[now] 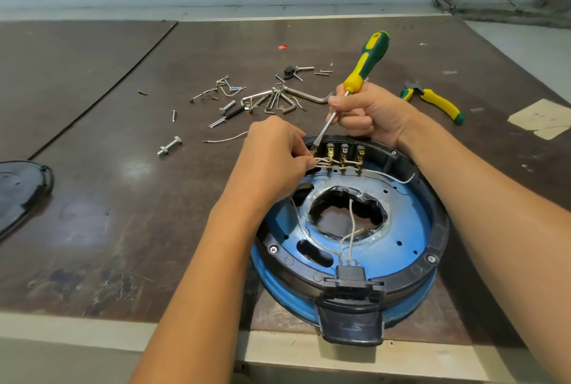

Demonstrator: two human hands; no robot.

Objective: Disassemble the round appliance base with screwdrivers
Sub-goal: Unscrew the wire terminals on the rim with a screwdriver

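Base: the round appliance base, blue with a black ring, lies open side up on the tabletop, at its near edge.
Right hand: the right hand is at the base's far rim, fingers curled round the shaft of the yellow-green screwdriver. Its tip is at the leftmost of the brass terminals on the base's far wall.
Left hand: the left hand is over the base's far-left rim, fingers pinching the white wires at that terminal.
Beyond the base: hex keys, a bolt, and yellow pliers far right.
Left of the base: a black cover, well apart.
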